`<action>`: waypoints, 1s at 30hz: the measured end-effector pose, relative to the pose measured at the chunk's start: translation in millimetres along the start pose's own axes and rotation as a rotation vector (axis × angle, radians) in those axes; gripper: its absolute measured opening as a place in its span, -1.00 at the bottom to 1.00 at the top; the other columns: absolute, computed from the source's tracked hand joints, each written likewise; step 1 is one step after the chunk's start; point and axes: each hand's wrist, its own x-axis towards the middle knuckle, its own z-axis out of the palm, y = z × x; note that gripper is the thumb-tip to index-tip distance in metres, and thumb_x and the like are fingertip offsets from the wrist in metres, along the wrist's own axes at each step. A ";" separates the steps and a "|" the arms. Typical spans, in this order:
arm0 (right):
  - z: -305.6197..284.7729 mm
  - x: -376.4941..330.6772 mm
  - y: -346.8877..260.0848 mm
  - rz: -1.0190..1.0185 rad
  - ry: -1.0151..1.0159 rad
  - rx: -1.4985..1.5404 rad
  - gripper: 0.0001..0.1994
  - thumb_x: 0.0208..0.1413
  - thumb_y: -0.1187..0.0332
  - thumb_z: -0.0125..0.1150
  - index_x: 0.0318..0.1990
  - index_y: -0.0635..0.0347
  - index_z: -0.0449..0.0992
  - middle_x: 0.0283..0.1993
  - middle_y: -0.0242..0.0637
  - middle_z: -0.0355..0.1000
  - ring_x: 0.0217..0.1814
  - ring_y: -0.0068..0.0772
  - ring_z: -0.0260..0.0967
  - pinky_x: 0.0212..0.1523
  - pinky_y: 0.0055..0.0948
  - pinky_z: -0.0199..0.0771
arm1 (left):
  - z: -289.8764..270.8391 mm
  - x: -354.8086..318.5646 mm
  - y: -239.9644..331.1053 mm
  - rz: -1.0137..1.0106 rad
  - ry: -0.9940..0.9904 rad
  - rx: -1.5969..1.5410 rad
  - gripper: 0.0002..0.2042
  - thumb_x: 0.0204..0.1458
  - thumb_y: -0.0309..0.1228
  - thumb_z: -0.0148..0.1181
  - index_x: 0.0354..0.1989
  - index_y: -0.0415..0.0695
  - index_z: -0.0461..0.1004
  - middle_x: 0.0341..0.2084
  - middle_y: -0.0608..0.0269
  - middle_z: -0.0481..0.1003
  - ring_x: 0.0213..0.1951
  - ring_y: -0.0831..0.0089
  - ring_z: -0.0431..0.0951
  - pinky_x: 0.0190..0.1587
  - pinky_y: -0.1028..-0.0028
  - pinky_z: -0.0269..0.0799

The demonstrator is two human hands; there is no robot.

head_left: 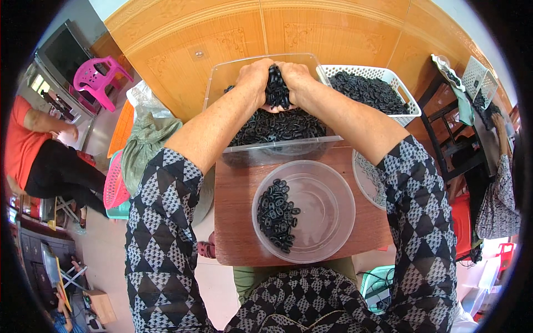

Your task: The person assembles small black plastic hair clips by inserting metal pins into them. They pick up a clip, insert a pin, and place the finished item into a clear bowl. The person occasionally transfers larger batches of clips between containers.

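Observation:
Both my arms reach forward over a clear plastic bin (pixel 288 145) filled with small black oval pieces (pixel 277 126). My left hand (pixel 254 77) and my right hand (pixel 296 79) are cupped together, a heap of the black pieces (pixel 277 89) held between them above the bin. My fingers curl under the heap and are partly hidden by it. Nearer to me stands a round clear plastic tub (pixel 327 222), with a small pile of similar black oval pieces (pixel 276 216) along its left side.
Everything rests on a brown wooden table (pixel 233 222) against a wood-panelled wall. A white basket (pixel 408 91) of black pieces stands right of the bin; a round white container (pixel 366 177) sits below it. Sacks (pixel 147 139) lie at left. Other people are at both sides.

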 end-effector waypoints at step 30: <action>-107.6 -130.5 60.4 -0.131 -0.118 0.224 -0.78 -0.03 0.36 0.08 -0.62 0.26 0.34 -0.72 -0.09 0.31 -0.80 -0.18 0.31 -0.94 -0.07 0.18 | 41.3 -128.4 -73.8 0.179 -0.096 0.024 -0.70 -0.19 -0.37 0.14 -0.38 -0.42 0.45 -0.44 -0.05 0.50 -0.48 0.09 0.56 -0.68 0.02 0.44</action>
